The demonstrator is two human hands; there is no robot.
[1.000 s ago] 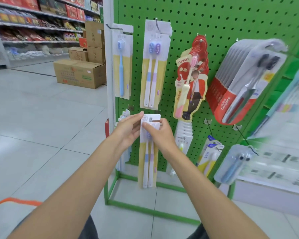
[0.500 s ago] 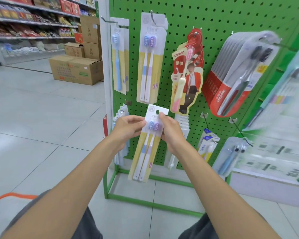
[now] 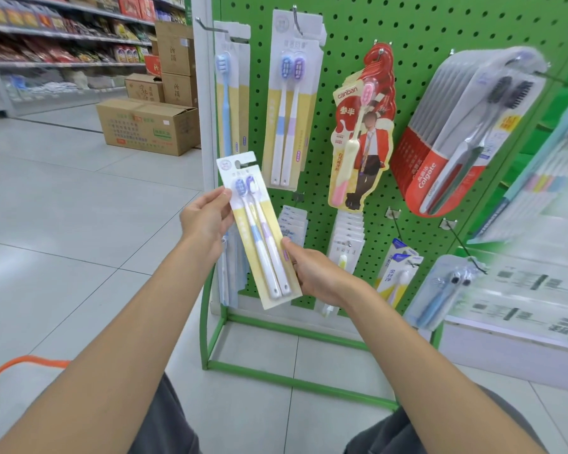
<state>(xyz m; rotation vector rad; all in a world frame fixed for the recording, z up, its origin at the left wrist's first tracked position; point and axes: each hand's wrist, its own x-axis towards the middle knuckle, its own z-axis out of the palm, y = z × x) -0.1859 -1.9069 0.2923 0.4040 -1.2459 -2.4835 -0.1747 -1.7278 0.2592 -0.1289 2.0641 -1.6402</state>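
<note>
Before the green pegboard (image 3: 358,24), twin-toothbrush blister pack (image 3: 259,234) tilted, left hand (image 3: 205,221) pinching its upper edge, right hand (image 3: 312,273) gripping lower edge

You've pulled the toothbrush pack (image 3: 259,234) off the green pegboard (image 3: 417,27), where a second ago it stood upright against the board with both hands at its top. It is now clear of the board, lifted higher and tipped so its top leans left rather than right. Your left hand (image 3: 205,221) has shifted to pinch the upper left edge, and your right hand (image 3: 315,273) has slid down to grip the lower right edge.
</note>
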